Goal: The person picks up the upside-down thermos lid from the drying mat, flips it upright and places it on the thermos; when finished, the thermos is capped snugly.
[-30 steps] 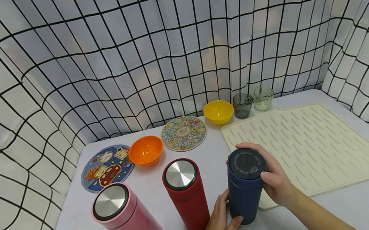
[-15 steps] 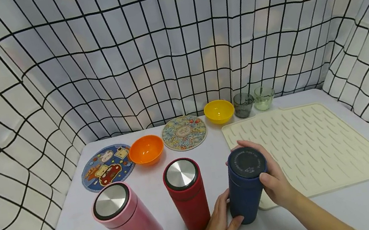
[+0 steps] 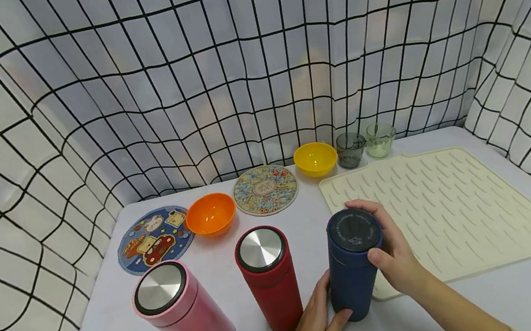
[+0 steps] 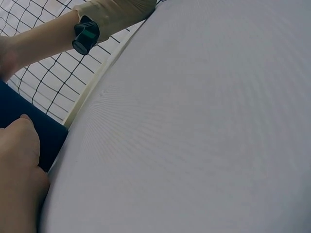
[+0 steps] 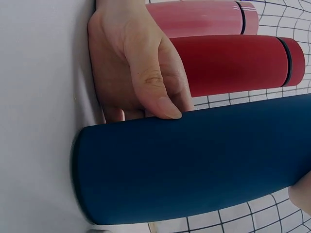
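A dark blue thermos [image 3: 351, 283] stands upright on the white table, its black-topped lid [image 3: 354, 230] marked with a ring of print and a small triangle. My right hand [image 3: 395, 252] grips the lid from the right, thumb in front, fingers behind and partly hidden. Low on the body, my left hand [image 3: 316, 329] holds the thermos from the left; its thumb lies on the blue wall in the right wrist view. Just left of that hand stands a red thermos [image 3: 274, 298] with a steel top. A pink thermos [image 3: 200, 328] is farther left.
A cream ridged mat [image 3: 442, 212] lies at the right. Along the back are an orange bowl [image 3: 211, 215], a yellow bowl [image 3: 315, 159], a grey glass [image 3: 350, 150], a green glass [image 3: 380, 140] and two round mats, one blue [image 3: 154, 240], one patterned [image 3: 265, 190]. Black netting surrounds the table.
The lid's print has turned clockwise as seen from above, the triangle shifting left. My right thumb has moved left and its fingers right. The left hand stays at the base.
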The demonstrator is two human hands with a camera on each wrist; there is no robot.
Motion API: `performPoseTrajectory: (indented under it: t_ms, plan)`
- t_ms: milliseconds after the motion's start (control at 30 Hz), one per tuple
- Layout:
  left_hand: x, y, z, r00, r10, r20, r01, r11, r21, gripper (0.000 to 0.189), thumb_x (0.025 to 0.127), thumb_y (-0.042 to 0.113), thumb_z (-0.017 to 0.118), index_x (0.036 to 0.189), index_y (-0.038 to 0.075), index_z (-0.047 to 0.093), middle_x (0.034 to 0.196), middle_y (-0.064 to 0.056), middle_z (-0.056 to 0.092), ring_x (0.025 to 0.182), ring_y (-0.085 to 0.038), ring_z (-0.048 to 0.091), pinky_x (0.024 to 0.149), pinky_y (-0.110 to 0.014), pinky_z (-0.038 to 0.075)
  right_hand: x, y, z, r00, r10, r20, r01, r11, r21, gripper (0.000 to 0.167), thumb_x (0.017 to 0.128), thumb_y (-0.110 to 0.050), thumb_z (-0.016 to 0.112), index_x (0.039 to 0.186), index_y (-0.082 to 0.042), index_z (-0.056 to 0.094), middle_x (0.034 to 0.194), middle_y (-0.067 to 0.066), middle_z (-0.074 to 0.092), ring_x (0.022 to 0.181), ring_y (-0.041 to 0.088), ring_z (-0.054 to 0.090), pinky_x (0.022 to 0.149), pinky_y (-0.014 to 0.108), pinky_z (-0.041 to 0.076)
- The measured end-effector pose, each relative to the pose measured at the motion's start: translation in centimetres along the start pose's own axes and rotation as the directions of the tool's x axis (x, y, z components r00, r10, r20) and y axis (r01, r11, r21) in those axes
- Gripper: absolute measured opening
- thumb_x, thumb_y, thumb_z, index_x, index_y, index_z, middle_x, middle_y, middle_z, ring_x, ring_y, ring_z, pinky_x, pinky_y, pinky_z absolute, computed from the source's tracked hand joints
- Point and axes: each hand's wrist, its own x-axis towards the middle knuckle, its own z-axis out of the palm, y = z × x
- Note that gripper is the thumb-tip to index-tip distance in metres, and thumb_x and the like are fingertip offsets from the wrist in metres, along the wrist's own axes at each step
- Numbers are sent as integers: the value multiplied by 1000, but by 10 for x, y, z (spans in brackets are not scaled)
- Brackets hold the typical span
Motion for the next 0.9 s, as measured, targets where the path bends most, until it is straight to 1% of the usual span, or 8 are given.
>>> performPoseTrajectory:
  t_ms: [100,200,400,533,600,667,767,900]
  plan:
    - [0,0,0,1000,5,-7,-5,1000,9,70,93,44,44,144,14,7,148,-11,18,135,-25,22,104,-43,26,2,-4,-1,999,8,31,-8,1000,-5,62,93,-30,49,140,3,25,129,15,47,115,23,49,93,32,41]
    - [0,1,0,1000,7,-7,-7,1000,11,69,93,43,45,144,15,7,148,-10,19,135,-25,21,104,-44,26,3,-7,-2,999,7,41,-6,1000,-14,58,93,-26,49,138,4,28,128,15,49,115,24,50,92,32,42]
    - [0,2,0,999,31,-9,-30,999,25,68,94,42,45,144,17,7,147,-9,19,135,-24,21,104,-44,26,1,-7,-2,999,-20,-30,18,999,-42,53,87,-19,61,129,4,37,124,13,50,109,21,52,89,28,43]
    - [0,2,0,999,47,-14,-46,999,29,68,94,42,45,144,17,7,147,-9,20,135,-23,22,104,-42,26,0,-7,1,998,11,-63,-13,1000,-25,60,83,-22,69,128,-1,36,124,12,45,108,20,50,90,27,42]
    - [0,2,0,999,46,-15,-46,999,24,67,94,42,45,144,18,7,147,-8,20,134,-23,22,104,-41,26,0,-9,2,998,22,-64,-25,999,-34,60,84,-24,66,130,-2,34,123,12,44,108,20,50,90,28,42]
    - [0,1,0,999,41,-12,-41,999,17,67,94,42,45,144,18,7,147,-8,21,134,-22,22,104,-41,27,0,-10,3,998,40,-57,-42,998,-39,57,89,-24,58,134,-1,32,124,12,44,109,20,49,91,28,41]
    - [0,1,1,999,37,-7,-37,999,11,67,93,42,45,144,19,7,146,-8,21,134,-22,23,104,-41,27,2,-14,2,996,87,-33,-88,996,-4,55,90,-23,49,137,0,32,125,12,49,112,20,50,92,29,41]
    - [0,0,1,999,39,-3,-39,999,13,67,93,42,45,144,19,7,146,-8,21,134,-22,23,104,-41,27,3,-16,2,990,138,-13,-136,988,70,52,88,-19,49,135,-1,37,123,10,55,113,20,52,92,30,42]
